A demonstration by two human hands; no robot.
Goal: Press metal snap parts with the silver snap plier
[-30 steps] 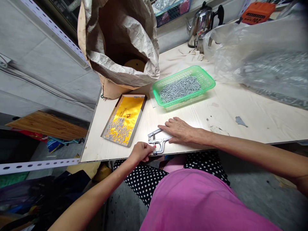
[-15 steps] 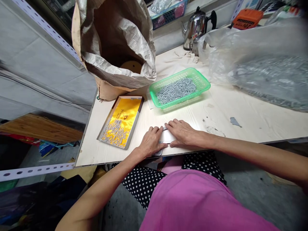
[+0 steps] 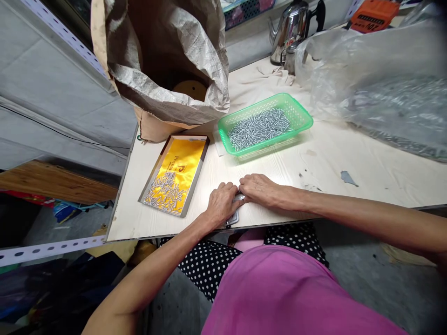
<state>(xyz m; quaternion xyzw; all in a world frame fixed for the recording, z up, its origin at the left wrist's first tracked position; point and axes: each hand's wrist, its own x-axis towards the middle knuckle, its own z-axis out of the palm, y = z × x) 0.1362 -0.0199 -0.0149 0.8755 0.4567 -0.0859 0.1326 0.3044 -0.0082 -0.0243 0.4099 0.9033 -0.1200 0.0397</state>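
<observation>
My left hand (image 3: 220,203) lies palm down over a small metal press tool (image 3: 234,217) near the front edge of the white table (image 3: 324,163), fingers curled over it. Beside it, my right hand (image 3: 258,188) rests on the tool's other end, fingers pressed together on the metal. Only a sliver of the tool shows between and below the hands. A yellow-lined tray (image 3: 174,174) with several small metal pins lies to the left. A green basket (image 3: 265,123) full of the same pins stands behind the hands.
A big open paper sack (image 3: 164,60) stands at the table's back left corner. A clear plastic bag (image 3: 377,88) of metal parts covers the right side. A steel kettle (image 3: 289,30) and an orange box (image 3: 373,16) sit at the back. Perforated shelf rails run at the left.
My left hand moved from the tool's near end at the table edge up onto the tool, covering it. My right hand's fingers drew in against the left hand.
</observation>
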